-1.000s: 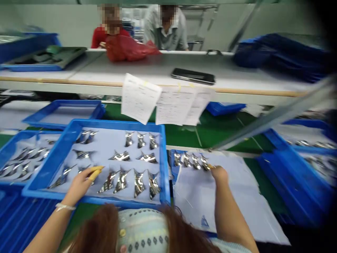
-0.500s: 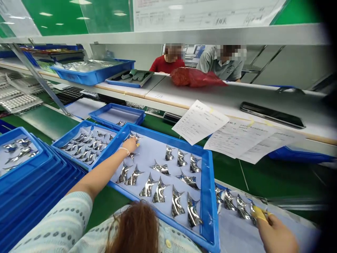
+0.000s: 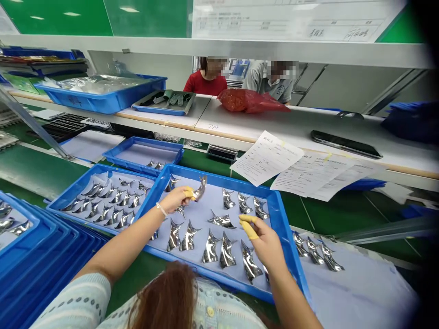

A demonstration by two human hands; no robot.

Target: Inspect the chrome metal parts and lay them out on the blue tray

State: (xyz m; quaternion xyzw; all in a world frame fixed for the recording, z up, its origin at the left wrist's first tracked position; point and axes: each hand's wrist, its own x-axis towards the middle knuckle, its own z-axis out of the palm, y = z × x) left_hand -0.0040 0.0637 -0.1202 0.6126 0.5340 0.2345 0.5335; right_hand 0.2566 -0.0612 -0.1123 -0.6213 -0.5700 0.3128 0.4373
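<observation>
A curved, three-pointed stamped metal piece [image 3: 200,188] with a mirror-bright finish stands tilted upward, pinched in the person's left hand [image 3: 174,199]. Its lower end sits between the fingers [image 3: 188,193], which wear yellow finger cots and are closed on it, above the far part of a blue plastic tray [image 3: 219,179] lined with a pale lavender sheet. The right hand [image 3: 264,242] hangs over the near right of the same tray. Its yellow-capped fingers [image 3: 248,227] are parted, with nothing between them, just above a similar piece [image 3: 250,262]. More of these pieces [image 3: 221,219] lie apart from one another on the sheet, in loose rows.

A thin bracelet [image 3: 161,209] circles the left wrist, and a pale knitted sleeve [image 3: 82,301] covers the upper left arm. To the left, a second blue tray [image 3: 78,187] touches the first and carries tighter rows of pieces. Behind it, a smaller blue tray [image 3: 142,151] holds a few pieces at its near edge, and a stack of blue trays [image 3: 51,265] sits at lower left. To the right, a few pieces [image 3: 315,251] lie on a white sheet [image 3: 353,283]. Printed papers [image 3: 267,157] hang from the worktop [image 3: 260,128], which carries a phone [image 3: 346,144] and a red bag [image 3: 247,100]. Two co-workers [image 3: 206,77] sit beyond it.
</observation>
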